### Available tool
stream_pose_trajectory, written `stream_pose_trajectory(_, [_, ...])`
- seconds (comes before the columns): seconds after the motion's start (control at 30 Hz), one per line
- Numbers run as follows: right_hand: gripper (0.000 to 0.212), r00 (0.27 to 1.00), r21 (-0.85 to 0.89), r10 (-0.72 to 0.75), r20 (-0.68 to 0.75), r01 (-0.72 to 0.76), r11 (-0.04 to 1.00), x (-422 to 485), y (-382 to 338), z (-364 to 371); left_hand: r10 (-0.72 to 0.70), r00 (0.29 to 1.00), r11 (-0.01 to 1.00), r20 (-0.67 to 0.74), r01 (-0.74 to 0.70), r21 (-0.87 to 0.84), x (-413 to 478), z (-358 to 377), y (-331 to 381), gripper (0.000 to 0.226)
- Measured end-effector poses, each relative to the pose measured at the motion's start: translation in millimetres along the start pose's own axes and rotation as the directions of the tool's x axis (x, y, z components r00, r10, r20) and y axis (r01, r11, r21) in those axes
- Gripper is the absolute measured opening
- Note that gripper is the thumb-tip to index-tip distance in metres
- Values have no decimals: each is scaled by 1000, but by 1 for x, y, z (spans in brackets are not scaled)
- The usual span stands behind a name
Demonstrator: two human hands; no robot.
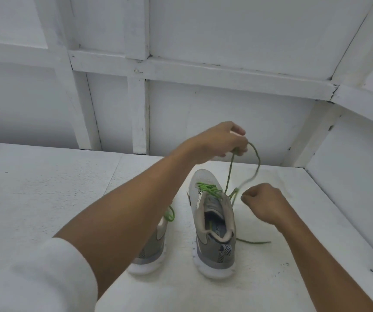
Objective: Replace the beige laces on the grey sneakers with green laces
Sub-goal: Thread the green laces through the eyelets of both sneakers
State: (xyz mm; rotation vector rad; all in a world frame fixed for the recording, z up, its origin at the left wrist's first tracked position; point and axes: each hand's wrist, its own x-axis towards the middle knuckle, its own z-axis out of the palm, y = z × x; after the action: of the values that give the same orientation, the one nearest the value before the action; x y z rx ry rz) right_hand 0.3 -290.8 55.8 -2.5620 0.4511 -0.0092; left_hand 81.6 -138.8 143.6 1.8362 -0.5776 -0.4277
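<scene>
Two grey sneakers stand side by side on a white table, toes pointing away. The right sneaker [212,219] has a green lace [208,188] threaded through its front eyelets. My left hand [219,143] is raised above its toe, pinching a long strand of that lace [229,174], which loops up and back down. My right hand [262,202] is fisted beside the shoe and grips the other end of the loop. A loose lace end [253,242] trails on the table. My left forearm hides most of the left sneaker [151,251]; a green lace [170,214] shows on it.
The white table [46,188] ends at a white panelled wall [203,113] behind the shoes and a side wall [356,176] on the right. A white sleeve [34,278] covers my left upper arm.
</scene>
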Motion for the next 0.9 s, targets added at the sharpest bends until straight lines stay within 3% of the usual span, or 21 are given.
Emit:
stream_pose_trajectory(0.07, [25,1000,68,-16,-14,17,998,5,-4,-14,58,998,997,-14,-58,52,-6,-4,12,35])
stream_pose_trajectory(0.2, [49,995,580,-25,93,-34,814,11,-19,-44,150,989,976,-2,-148,163,-18,-4,23,30])
stream_pose_trajectory(0.33, [29,970,530,-153,188,31,847,22,-27,-55,184,981,958,56,-192,213,-35,3,27,27])
stream_pose_trajectory(0.5, [14,966,513,-100,238,-38,858,43,-25,-55,206,973,945,108,-226,237,-60,9,21,24])
stream_pose_trajectory(0.57, [18,951,664,-99,294,-128,736,52,-24,-60,210,971,939,111,-232,255,-73,15,14,22])
stream_pose_trajectory(0.67, [17,962,865,-53,268,-216,453,66,-30,-67,207,970,927,127,-236,292,-90,28,-2,23])
stream_pose_trajectory(0.73, [12,976,899,11,219,-206,386,75,-38,-72,192,966,919,172,-239,314,-98,42,-13,24])
stream_pose_trajectory(0.9, [10,987,827,91,136,-164,539,92,-40,-84,213,953,859,215,-287,423,-107,72,-38,35])
